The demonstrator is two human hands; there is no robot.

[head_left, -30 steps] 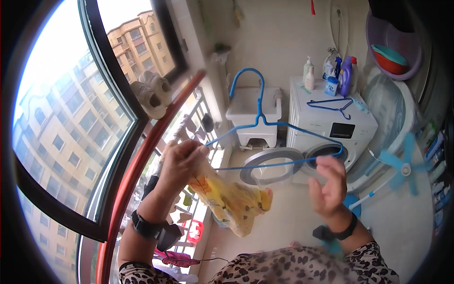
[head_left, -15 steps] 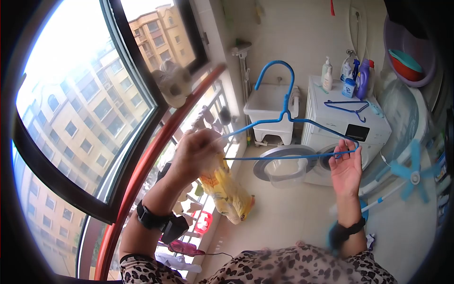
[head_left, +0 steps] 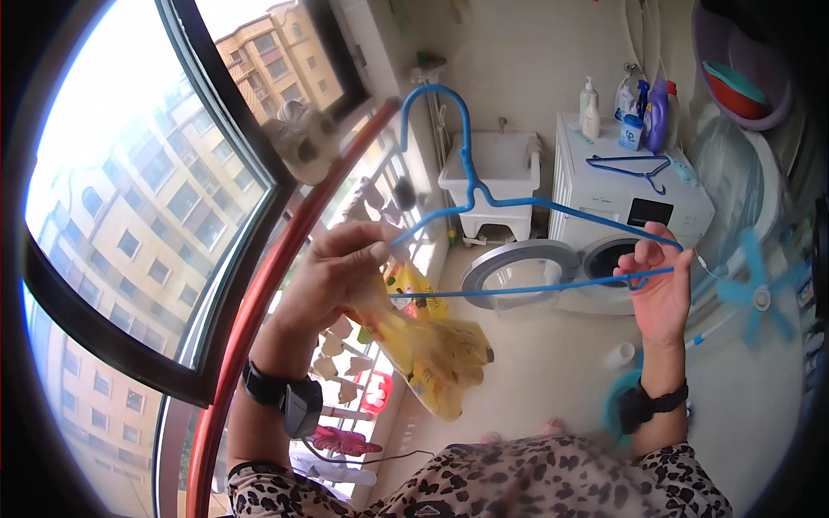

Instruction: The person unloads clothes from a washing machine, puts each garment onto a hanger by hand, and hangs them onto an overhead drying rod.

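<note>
A blue hanger spans the space between my two hands, its hook pointing up. My left hand is closed round the hanger's left end and also grips a thin yellow patterned cloth, which hangs below and to the right of the fist. At the hanger's right end, my right hand has its fingers curled round the corner, palm towards me. The cloth hangs beside the bottom bar's left part and does not reach the right end.
A red rail runs along the open window, with shoes by it. Ahead are a white sink, a washing machine with its door open, bottles, another hanger and a blue fan.
My right hand, earlier apart from the hanger with spread fingers, has moved up and closed on its right end. The hanger now tilts down slightly to the right. The yellow cloth has swung.
</note>
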